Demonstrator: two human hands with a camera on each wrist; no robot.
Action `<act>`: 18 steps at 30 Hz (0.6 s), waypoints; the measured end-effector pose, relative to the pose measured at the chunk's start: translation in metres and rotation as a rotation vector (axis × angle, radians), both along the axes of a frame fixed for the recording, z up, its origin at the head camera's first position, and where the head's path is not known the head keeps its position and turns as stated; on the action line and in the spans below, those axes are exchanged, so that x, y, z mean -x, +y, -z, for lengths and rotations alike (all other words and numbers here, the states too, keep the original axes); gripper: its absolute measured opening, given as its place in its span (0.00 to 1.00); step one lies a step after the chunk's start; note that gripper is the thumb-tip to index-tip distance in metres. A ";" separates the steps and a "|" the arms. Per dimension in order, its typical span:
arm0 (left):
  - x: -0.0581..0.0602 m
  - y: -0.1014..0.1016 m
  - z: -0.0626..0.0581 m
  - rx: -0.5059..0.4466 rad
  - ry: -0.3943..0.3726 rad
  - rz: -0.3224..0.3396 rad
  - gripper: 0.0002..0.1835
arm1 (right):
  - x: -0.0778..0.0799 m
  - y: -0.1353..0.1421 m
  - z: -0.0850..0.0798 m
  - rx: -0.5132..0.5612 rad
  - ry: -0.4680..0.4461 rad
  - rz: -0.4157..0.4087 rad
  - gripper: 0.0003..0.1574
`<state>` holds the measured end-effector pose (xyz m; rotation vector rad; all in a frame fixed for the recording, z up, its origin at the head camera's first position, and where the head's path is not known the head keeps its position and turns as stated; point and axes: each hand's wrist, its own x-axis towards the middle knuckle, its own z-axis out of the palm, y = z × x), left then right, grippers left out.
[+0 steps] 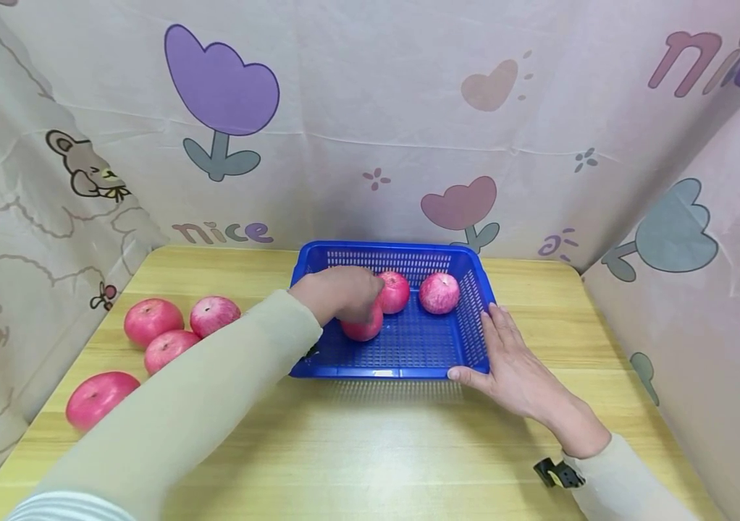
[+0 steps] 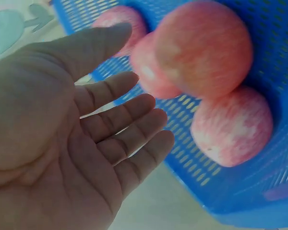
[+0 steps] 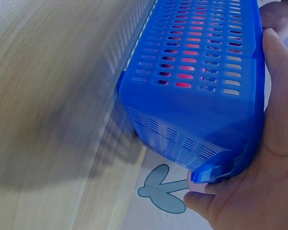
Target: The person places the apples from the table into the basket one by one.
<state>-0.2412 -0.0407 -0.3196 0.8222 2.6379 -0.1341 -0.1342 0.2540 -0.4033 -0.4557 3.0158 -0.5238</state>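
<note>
In the head view, my left hand [image 1: 344, 293] is over the left part of a blue plastic basket [image 1: 402, 373]. The left wrist view shows that hand [image 2: 81, 124] with fingers extended and apart from the apples. Near its fingertips sit a large red apple [image 2: 204, 48], a streaked apple [image 2: 233, 127] and two more, partly covered by the thumb or each other. From above, an apple [image 1: 362, 329] shows below the hand, with others [image 1: 394, 291] [image 1: 439, 293] to its right. My right hand [image 1: 516, 373] rests against the basket's right end, thumb at the near corner, fingers along the rim.
Several apples lie on the wooden table [image 1: 370, 449] to the left, among them a red one [image 1: 101, 399] near the left edge and a streaked one [image 1: 213, 315], partly behind the left sleeve [image 1: 213, 405]. A printed curtain [image 1: 357, 94] stands behind and at both sides.
</note>
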 end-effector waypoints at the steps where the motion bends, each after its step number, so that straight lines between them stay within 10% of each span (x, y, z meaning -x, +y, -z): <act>1: 0.000 -0.001 -0.002 -0.013 -0.004 -0.003 0.28 | 0.000 0.000 0.000 0.002 0.000 0.000 0.76; 18: -0.037 -0.059 -0.036 -0.334 0.169 -0.036 0.24 | -0.001 0.002 0.002 -0.009 0.001 -0.016 0.77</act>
